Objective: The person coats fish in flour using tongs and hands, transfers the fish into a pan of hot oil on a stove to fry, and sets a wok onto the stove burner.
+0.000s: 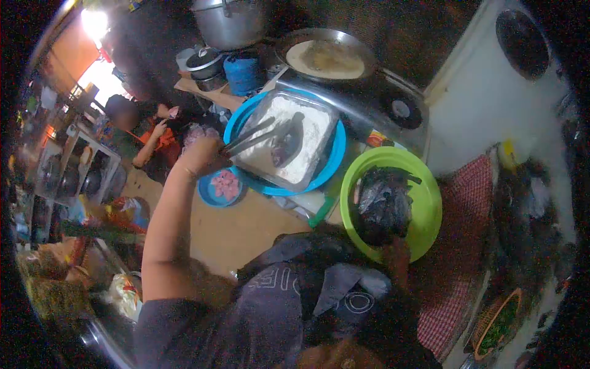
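Note:
My left hand (206, 152) is closed on a pair of metal tongs (249, 140), which reach over a square metal tray (301, 184) of white flour (310, 114). A dark elongated piece (287, 141) lies in the flour near the tong tips; its kind is unclear. The tray rests on a large blue basin (338, 154). My right hand (396, 253) is at the near rim of a lime-green basin (428, 224), its fingers dim and mostly hidden. Inside that basin sits a crumpled black plastic bag (384, 206). Below my left hand, a small blue bowl (204, 192) holds pink raw pieces (225, 186).
Behind the tray, a wide pan (326, 58) of oil sits on a gas stove (362, 101), with a large pot (228, 24) beyond. A person in an orange apron (165, 138) works at the left. A red checked cloth (458, 246) lies to the right.

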A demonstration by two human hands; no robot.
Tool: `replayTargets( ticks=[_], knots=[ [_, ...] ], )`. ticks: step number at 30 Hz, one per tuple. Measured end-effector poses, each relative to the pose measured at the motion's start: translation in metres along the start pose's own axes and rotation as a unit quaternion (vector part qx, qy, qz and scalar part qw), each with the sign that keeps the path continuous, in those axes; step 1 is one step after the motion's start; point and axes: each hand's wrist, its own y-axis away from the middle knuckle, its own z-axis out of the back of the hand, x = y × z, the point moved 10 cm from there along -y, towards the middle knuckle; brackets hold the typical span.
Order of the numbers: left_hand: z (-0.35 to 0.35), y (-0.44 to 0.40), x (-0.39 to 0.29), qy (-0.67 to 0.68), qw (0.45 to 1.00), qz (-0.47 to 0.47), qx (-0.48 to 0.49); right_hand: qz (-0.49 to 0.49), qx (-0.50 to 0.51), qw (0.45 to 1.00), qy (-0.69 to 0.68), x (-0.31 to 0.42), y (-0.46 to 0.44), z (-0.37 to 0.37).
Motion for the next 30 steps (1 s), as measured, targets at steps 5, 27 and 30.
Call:
replayTargets(
  ticks=[5,27,30],
  knots=[
    [-0.003,0.067,-0.064,0.014,0.999,0.048,-0.014,-0.201,0.088,0.970,0.100,0.008,-0.002,0.006],
    [-0.079,0.064,-0.036,0.154,0.979,0.077,-0.106,-0.103,0.061,0.992,0.045,0.041,-0.018,0.024],
    [-0.077,0.069,-0.053,0.244,0.956,0.159,-0.046,-0.129,0.073,0.989,-0.003,0.049,-0.022,0.029]
  ],
)
